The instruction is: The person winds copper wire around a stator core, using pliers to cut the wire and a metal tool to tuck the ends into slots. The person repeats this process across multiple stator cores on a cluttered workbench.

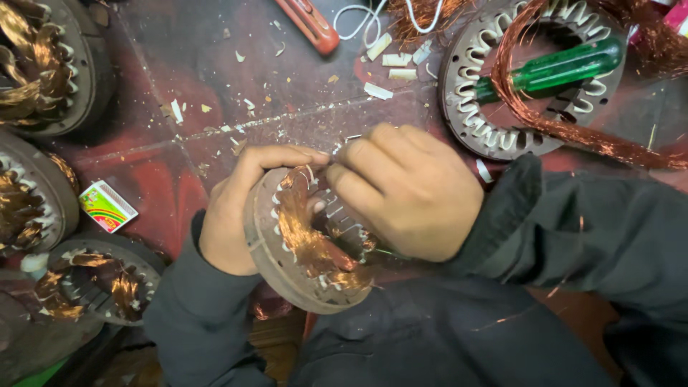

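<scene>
Right now the left hand (233, 215) cups the rim of a round metal motor ring (287, 251), tilted up off the person's lap, thumb and forefinger hooked over its top edge. The right hand (408, 190) has its fingers (351, 168) pinched narrow on something small at the ring's inner slots, just beside the copper wire (308, 240); what exactly they hold is hidden.

Risks, as I judge them: the fine wire looks springy and loose, so a hard tug could snap strands or pull a coil out of its slot. The white slot liners (337, 215) look thin and papery and could tear. The ring's stamped teeth look sharp enough to nick a fingertip, and with only one hand bracing it, it might slip.

Nearby on the red, scuffed tabletop (165, 179) lie white paper scraps, a second ring (476, 129) with a green-handled screwdriver (566, 64) resting inside, and a small matchbox (106, 206).
</scene>
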